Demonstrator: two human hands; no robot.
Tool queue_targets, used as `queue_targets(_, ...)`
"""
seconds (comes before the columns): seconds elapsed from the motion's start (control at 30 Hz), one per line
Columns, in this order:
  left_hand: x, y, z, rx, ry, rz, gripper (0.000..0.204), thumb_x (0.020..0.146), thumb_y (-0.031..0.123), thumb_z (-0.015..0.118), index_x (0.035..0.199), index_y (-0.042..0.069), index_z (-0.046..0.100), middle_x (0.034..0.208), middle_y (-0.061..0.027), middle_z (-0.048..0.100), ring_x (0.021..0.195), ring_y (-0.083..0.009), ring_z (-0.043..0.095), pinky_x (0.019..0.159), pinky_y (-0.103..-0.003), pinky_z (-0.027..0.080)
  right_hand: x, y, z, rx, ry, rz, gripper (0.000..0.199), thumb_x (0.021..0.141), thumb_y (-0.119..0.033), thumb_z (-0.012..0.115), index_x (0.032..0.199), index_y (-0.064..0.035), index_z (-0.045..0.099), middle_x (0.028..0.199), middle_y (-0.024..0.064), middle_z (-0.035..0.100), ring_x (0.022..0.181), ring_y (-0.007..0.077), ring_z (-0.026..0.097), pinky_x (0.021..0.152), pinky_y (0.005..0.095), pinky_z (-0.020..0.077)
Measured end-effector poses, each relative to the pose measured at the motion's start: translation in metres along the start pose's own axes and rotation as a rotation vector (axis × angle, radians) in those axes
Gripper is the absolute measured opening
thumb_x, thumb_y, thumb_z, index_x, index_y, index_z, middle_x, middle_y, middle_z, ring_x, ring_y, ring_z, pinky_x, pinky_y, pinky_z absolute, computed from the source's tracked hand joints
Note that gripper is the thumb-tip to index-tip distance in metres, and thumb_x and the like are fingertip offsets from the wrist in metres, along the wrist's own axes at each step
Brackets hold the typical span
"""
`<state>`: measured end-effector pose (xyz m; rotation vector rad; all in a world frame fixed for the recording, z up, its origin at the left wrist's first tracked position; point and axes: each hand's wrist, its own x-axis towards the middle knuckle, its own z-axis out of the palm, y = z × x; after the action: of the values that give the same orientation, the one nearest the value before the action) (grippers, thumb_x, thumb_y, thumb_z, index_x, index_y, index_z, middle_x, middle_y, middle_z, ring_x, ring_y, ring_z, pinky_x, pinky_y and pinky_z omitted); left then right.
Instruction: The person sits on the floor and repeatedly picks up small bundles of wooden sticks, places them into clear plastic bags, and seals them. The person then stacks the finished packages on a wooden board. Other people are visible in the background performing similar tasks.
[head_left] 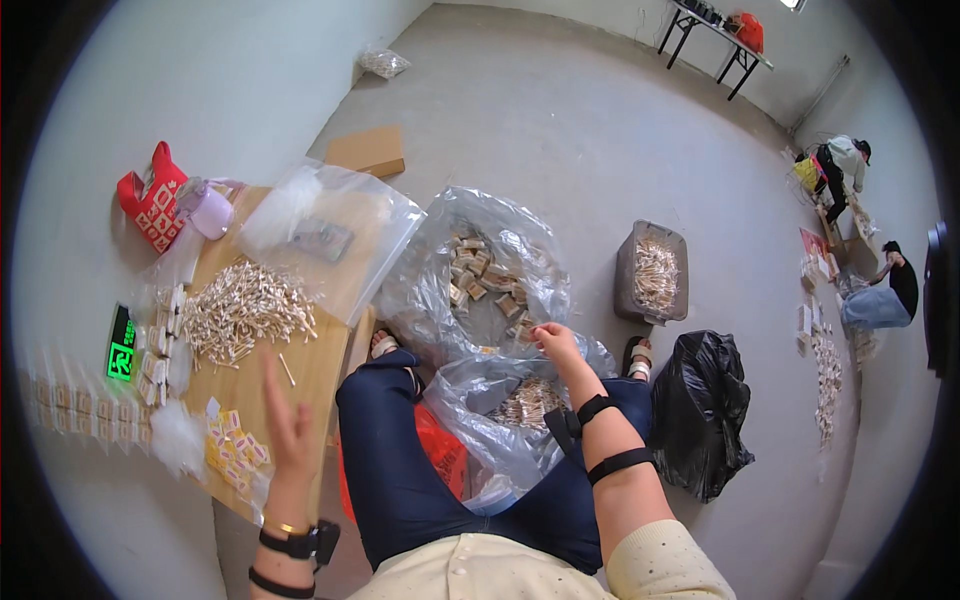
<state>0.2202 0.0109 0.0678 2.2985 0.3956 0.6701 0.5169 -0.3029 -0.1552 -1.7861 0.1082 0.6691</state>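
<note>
My left hand is raised over the near edge of the wooden table, its fingers stretched out and nothing in them. A loose heap of cotton swabs lies on the table beyond it, with one single cotton swab close to the fingertips. My right hand is at the near rim of a large clear plastic bag, its fingers drawn together. What they hold, if anything, cannot be made out. Inside that bag are several small packs of swabs. Nearer me, a second clear bag holds loose swabs.
A grey bin of swabs and a black plastic bag stand to my right. Yellow-and-white packets, packs in stacks and a lilac bottle are on the table. Two people work at far right.
</note>
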Motion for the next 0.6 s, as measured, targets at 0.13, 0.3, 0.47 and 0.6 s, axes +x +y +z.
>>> queue_targets(0.13, 0.093, 0.039, 0.108, -0.13, -0.276, -0.001, 0.057, 0.098, 0.037, 0.049, 0.141, -0.001, 0.041, 0.14, -0.0214, 0.048, 0.13, -0.034, 0.045, 0.106, -0.04, 0.036, 0.045, -0.015, -0.011, -0.05, -0.033, 0.035, 0.022, 0.092, -0.02, 0.057, 0.105, -0.006, 0.067, 0.093, 0.0025, 0.069, 0.083, 0.0112, 0.062, 0.071, 0.0265, 0.0475)
queue_targets(0.3, 0.119, -0.009, 0.265, 0.028, -0.854, 0.103, 0.032, 0.09, 0.024, 0.057, 0.111, 0.001, 0.063, 0.107, -0.0195, 0.066, 0.101, -0.0361, 0.062, 0.09, -0.043, 0.048, 0.125, 0.014, 0.003, -0.099, -0.047, 0.007, 0.024, 0.086, -0.017, 0.061, 0.101, -0.0002, 0.068, 0.091, 0.007, 0.07, 0.082, 0.0159, 0.064, 0.076, 0.0302, 0.0499)
queue_targets(0.47, 0.082, -0.058, 0.34, 0.024, -1.191, 0.035, 0.027, 0.083, 0.02, 0.054, 0.098, 0.003, 0.068, 0.097, -0.0176, 0.068, 0.092, -0.0351, 0.065, 0.084, -0.045, 0.05, 0.209, 0.046, 0.026, -0.216, -0.069, 0.079, 0.026, 0.086, -0.019, 0.061, 0.102, -0.0007, 0.068, 0.089, 0.0063, 0.07, 0.082, 0.0146, 0.063, 0.075, 0.0286, 0.0494)
queue_targets(0.6, 0.072, -0.084, 0.356, 0.188, -1.352, 0.053, 0.025, 0.08, 0.019, 0.055, 0.092, 0.002, 0.068, 0.096, -0.0153, 0.067, 0.09, -0.0337, 0.066, 0.083, -0.048, 0.048, 0.289, 0.087, 0.064, -0.375, -0.077, 0.092, 0.026, 0.084, -0.016, 0.059, 0.101, 0.0012, 0.069, 0.089, 0.0071, 0.07, 0.083, 0.0123, 0.063, 0.076, 0.0274, 0.0494)
